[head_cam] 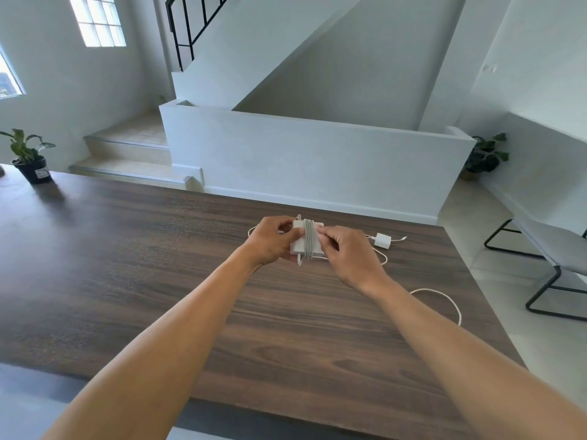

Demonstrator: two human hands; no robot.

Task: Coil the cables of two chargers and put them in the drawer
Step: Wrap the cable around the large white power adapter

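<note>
Forearms stretch over a dark wood-grain table [158, 249], where a loose white cable [444, 296] curls near its right edge. Just above the tabletop, the left hand [273, 239] grips a square white charger brick [298, 244]. The right hand [349, 252] pinches the pale grey cord [308, 239] wound round the brick's middle. Beyond, to the right, a small white plug charger [382, 241] lies on the table. A potted green plant [30, 160] stands at the far left corner.

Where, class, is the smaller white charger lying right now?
In the head view the smaller white charger lies on the wooden table, just right of the right hand, near the table's far right corner.
</note>
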